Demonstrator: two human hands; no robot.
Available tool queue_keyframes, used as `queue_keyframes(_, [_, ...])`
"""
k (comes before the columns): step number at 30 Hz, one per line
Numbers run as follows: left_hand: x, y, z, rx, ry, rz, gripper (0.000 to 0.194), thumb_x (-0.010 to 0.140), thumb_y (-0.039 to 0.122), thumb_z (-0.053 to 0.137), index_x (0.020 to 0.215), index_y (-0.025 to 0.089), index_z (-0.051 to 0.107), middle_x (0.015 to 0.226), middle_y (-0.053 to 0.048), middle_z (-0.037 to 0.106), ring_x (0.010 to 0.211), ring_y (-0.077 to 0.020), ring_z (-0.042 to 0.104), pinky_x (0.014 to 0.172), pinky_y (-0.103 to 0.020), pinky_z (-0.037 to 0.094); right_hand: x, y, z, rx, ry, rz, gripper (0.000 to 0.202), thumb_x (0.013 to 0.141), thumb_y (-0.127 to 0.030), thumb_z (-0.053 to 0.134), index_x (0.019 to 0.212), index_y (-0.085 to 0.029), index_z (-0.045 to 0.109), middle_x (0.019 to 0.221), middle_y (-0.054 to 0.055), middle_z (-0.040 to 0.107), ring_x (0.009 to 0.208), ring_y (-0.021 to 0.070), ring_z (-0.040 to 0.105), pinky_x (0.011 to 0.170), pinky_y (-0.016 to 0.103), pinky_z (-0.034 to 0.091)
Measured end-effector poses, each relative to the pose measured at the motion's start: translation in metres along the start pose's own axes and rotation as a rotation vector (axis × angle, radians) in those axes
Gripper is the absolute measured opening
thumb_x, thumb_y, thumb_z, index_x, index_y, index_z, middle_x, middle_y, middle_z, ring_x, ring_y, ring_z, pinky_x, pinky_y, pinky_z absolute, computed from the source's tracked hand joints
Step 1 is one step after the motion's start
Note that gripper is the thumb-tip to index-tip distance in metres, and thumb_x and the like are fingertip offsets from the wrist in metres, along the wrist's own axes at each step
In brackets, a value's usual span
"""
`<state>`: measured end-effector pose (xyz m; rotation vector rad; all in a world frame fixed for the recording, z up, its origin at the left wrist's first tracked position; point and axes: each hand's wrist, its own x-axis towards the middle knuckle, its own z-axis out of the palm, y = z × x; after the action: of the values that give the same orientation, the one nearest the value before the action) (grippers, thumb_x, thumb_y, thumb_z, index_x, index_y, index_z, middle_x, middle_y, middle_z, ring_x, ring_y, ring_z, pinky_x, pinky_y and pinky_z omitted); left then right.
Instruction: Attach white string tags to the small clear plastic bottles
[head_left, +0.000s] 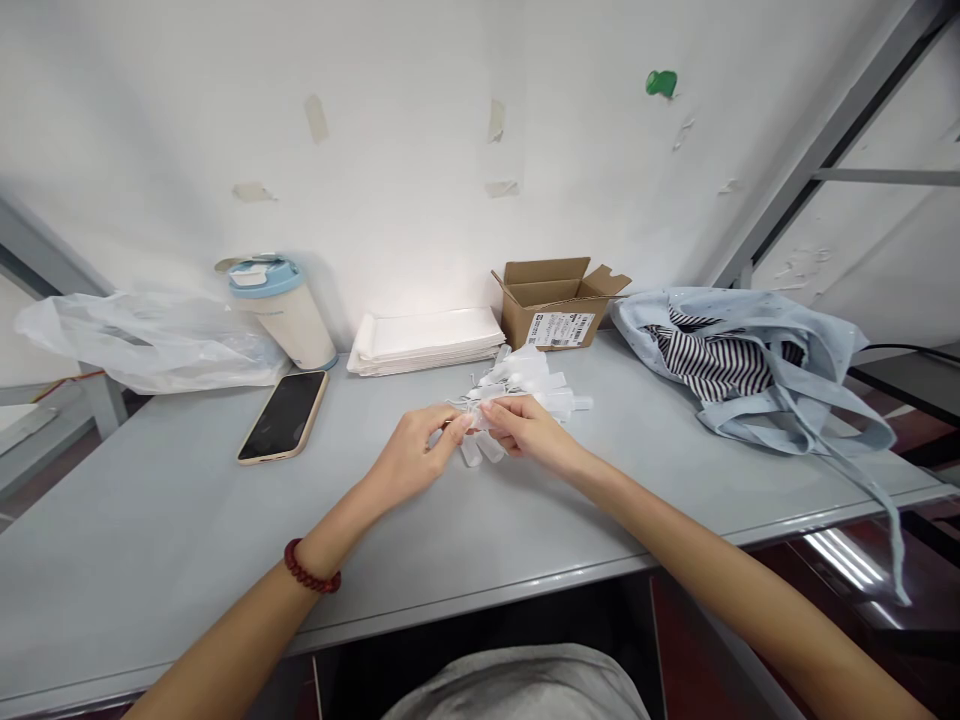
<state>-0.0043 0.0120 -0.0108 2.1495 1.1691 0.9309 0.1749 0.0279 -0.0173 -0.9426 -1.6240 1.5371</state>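
My left hand [421,446] and my right hand [531,430] meet over the middle of the table, both closed in a pinch. Between their fingertips is a small translucent plastic piece [478,418], partly covered by the fingers, so its exact kind does not show. Just beyond the hands lies a loose pile of similar whitish translucent plastic pieces [534,372], some with thin strings. Two or so more pieces [480,450] lie right below the fingers. A dark red beaded bracelet [311,570] circles my left wrist.
Behind the pile stand an open cardboard box [559,305] and a stack of white envelopes or sheets [427,340]. To the left are a phone [283,418], a tilted cup with a blue lid [289,315] and a plastic bag [150,340]. A light blue cloth bag [750,350] sits right.
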Motion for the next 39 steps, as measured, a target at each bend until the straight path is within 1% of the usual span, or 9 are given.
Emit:
queue_keyframes(3, [0.0,-0.001,-0.003,0.09,-0.042,0.053,0.036,0.092,0.035,0.041,0.066,0.017,0.058,0.067,-0.001,0.06,0.065,-0.015,0.053,0.063,-0.025,0.04,0.0,0.0,-0.002,-0.009,-0.017,0.029,0.045,0.081,-0.057,0.052,0.06,-0.02,0.037,0.054,-0.008,0.021,0.045,0.0057,0.017,0.043,0.022,0.015])
queue_keyframes(8, [0.001,-0.002,0.0,0.053,0.075,0.073,0.025,0.088,0.037,0.051,0.089,0.019,0.067,0.082,-0.004,0.066,0.077,-0.0171,0.058,0.068,-0.025,0.043,-0.001,0.002,-0.002,-0.323,0.105,-0.197,0.041,0.086,-0.051,0.049,0.063,-0.017,0.047,0.058,-0.004,0.036,0.054,0.0085,0.032,0.05,0.023,0.024])
queue_keyframes(11, [0.001,-0.002,0.0,-0.018,0.138,0.02,0.03,0.09,0.036,0.048,0.079,0.018,0.069,0.078,-0.004,0.067,0.073,-0.0161,0.058,0.066,-0.025,0.043,-0.001,0.002,-0.003,-0.397,0.089,-0.258,0.037,0.09,-0.045,0.046,0.071,-0.015,0.056,0.062,-0.002,0.046,0.059,0.0104,0.04,0.056,0.024,0.031])
queue_keyframes(15, [0.003,0.0,-0.005,-0.153,0.193,-0.103,0.031,0.086,0.039,0.052,0.075,0.017,0.071,0.071,-0.002,0.068,0.068,-0.0158,0.057,0.066,-0.026,0.045,0.0,0.001,-0.004,-0.431,0.067,-0.338,0.029,0.091,-0.039,0.046,0.089,-0.016,0.064,0.081,0.004,0.061,0.074,0.0145,0.052,0.062,0.025,0.038])
queue_keyframes(19, [0.005,0.005,-0.01,-0.331,0.2,-0.179,0.028,0.08,0.04,0.06,0.07,0.016,0.071,0.067,-0.003,0.068,0.064,-0.0156,0.058,0.063,-0.027,0.047,0.0,0.001,-0.006,-0.388,0.07,-0.328,0.028,0.091,-0.038,0.047,0.093,-0.016,0.064,0.088,0.005,0.06,0.071,0.013,0.051,0.06,0.024,0.04])
queue_keyframes(25, [0.005,0.005,-0.008,-0.473,0.232,-0.267,0.028,0.075,0.042,0.067,0.072,0.015,0.073,0.069,-0.005,0.07,0.064,-0.0156,0.059,0.062,-0.028,0.048,-0.001,0.0,-0.009,-0.295,0.035,-0.234,0.036,0.093,-0.045,0.041,0.086,-0.015,0.06,0.07,0.001,0.054,0.059,0.0105,0.047,0.055,0.024,0.038])
queue_keyframes(32, [0.003,0.004,0.004,-0.635,0.152,-0.334,0.028,0.077,0.04,0.067,0.069,0.013,0.071,0.067,-0.005,0.067,0.063,-0.0143,0.06,0.063,-0.027,0.05,-0.002,0.01,-0.001,-0.544,0.117,-0.47,0.026,0.087,-0.037,0.056,0.106,-0.019,0.054,0.093,0.007,0.064,0.078,0.0164,0.056,0.064,0.027,0.042])
queue_keyframes(35, [0.003,0.005,0.004,-0.607,0.218,-0.333,0.026,0.077,0.039,0.067,0.073,0.014,0.071,0.07,-0.005,0.068,0.065,-0.0145,0.059,0.064,-0.028,0.05,-0.002,0.01,0.001,-0.508,0.153,-0.454,0.023,0.091,-0.037,0.05,0.103,-0.019,0.056,0.086,0.005,0.063,0.071,0.0142,0.054,0.063,0.027,0.042])
queue_keyframes(39, [0.004,0.004,0.0,-0.59,0.342,-0.316,0.026,0.073,0.038,0.071,0.083,0.014,0.071,0.072,-0.003,0.068,0.064,-0.014,0.059,0.065,-0.029,0.051,-0.002,0.004,0.0,-0.244,0.16,-0.302,0.028,0.089,-0.043,0.051,0.097,-0.017,0.058,0.075,0.001,0.06,0.06,0.0101,0.049,0.056,0.024,0.039])
